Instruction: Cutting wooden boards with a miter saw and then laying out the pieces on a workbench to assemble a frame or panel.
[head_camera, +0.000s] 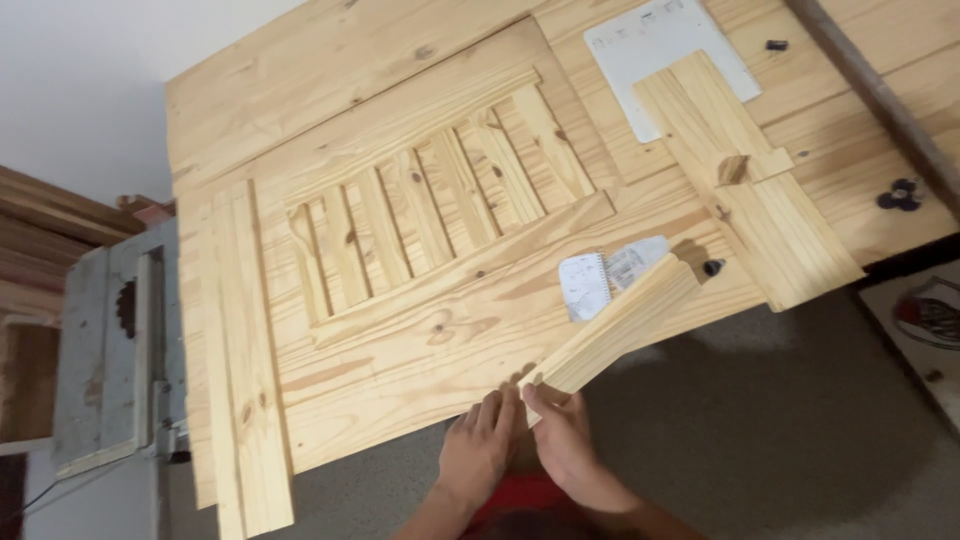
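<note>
I am looking at a woodworking shop: a big pine workbench (300, 100) carries a slatted panel (440, 215) and loose boards (745, 180), a table saw (115, 350) stands beside it, and more lumber (45, 225) is stacked behind.

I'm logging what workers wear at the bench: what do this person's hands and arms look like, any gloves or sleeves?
Both the left hand and the right hand are bare: no gloves, and no rings or watch that I can make out. The forearms are uncovered down to the picture's edge, so no sleeves show. Red clothing is visible between the arms.
</note>
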